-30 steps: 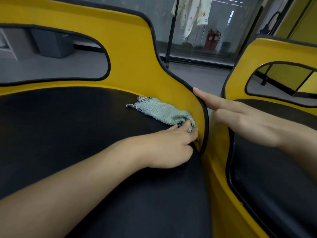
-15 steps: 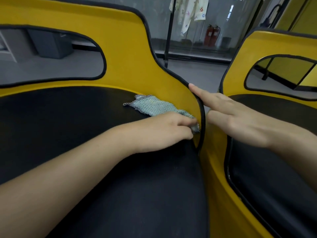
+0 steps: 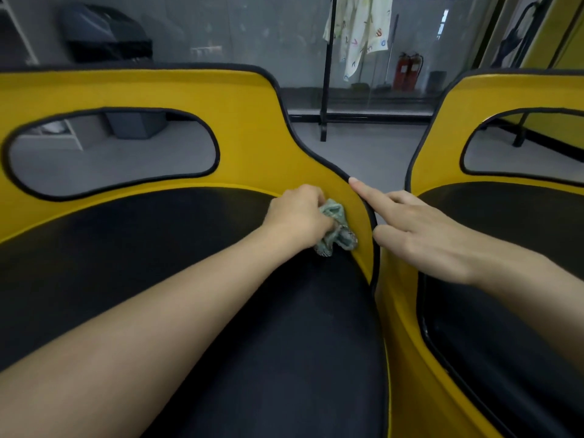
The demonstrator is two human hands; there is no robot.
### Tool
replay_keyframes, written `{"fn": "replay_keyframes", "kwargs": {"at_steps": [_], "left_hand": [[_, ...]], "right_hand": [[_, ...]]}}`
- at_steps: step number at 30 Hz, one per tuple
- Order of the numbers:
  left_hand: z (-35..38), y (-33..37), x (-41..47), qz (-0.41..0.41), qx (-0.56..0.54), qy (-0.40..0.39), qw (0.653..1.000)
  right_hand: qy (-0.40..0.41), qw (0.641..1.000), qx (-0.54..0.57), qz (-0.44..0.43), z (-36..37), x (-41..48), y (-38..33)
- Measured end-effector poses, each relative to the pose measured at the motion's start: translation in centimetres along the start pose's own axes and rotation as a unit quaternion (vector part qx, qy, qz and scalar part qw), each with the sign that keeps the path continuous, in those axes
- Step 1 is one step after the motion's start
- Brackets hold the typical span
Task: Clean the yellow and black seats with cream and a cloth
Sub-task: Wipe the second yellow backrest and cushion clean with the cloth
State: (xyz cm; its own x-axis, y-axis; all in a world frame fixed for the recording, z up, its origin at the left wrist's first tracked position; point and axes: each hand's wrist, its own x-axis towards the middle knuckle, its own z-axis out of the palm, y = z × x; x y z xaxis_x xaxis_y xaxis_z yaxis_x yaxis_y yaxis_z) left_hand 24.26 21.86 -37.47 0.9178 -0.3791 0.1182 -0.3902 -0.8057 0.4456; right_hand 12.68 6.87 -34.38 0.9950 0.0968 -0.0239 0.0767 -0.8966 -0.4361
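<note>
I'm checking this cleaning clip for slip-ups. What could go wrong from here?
1. The cloth is wadded small in the left hand, so strokes on the yellow side panel may miss the seam with the black cushion.
2. The right hand rests its index finger on the black edge trim beside the cloth; it could smudge the trim or block the wipe.

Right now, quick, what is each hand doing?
Left hand: closed, gripping the bunched cloth.
Right hand: open, fingers straight, touching the black seat rim.
</note>
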Motion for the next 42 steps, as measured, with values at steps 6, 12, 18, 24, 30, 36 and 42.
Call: {"fn": "replay_keyframes", "kwargs": {"at_steps": [6, 12, 18, 24, 30, 36, 42], "left_hand": [[1.4, -0.4, -5.2, 0.089, -0.223, -0.106, 0.965], [2.4, -0.9, -7.8, 0.225, -0.023, -0.180, 0.957], [1.8, -2.0, -0.8, 0.084, 0.006, -0.126, 0.988], [1.9, -0.5, -7.8, 0.223, 0.012, -0.205, 0.953], [1.9, -0.5, -4.2, 0.081, -0.069, -0.192, 0.975], [-0.2, -4.3, 4.0, -0.024, -0.022, -0.133, 0.991], [0.2, -3.8, 3.3, -0.062, -0.257, -0.075, 0.962]], "right_hand": [[0.002, 1.000, -0.013, -0.007, 0.1, 0.1, 0.1], [0.008, 1.000, -0.017, -0.012, 0.1, -0.1, -0.3], [0.019, 0.999, -0.027, -0.013, 0.1, 0.0, -0.6], [0.024, 0.999, -0.021, -0.020, 0.1, 0.0, -0.4], [0.028, 0.999, -0.031, -0.027, 0.3, -0.1, -0.6], [0.032, 0.999, -0.020, -0.035, 0.4, -0.2, -0.5], [0.031, 0.999, -0.004, -0.023, 0.2, -0.3, -0.6]]}}
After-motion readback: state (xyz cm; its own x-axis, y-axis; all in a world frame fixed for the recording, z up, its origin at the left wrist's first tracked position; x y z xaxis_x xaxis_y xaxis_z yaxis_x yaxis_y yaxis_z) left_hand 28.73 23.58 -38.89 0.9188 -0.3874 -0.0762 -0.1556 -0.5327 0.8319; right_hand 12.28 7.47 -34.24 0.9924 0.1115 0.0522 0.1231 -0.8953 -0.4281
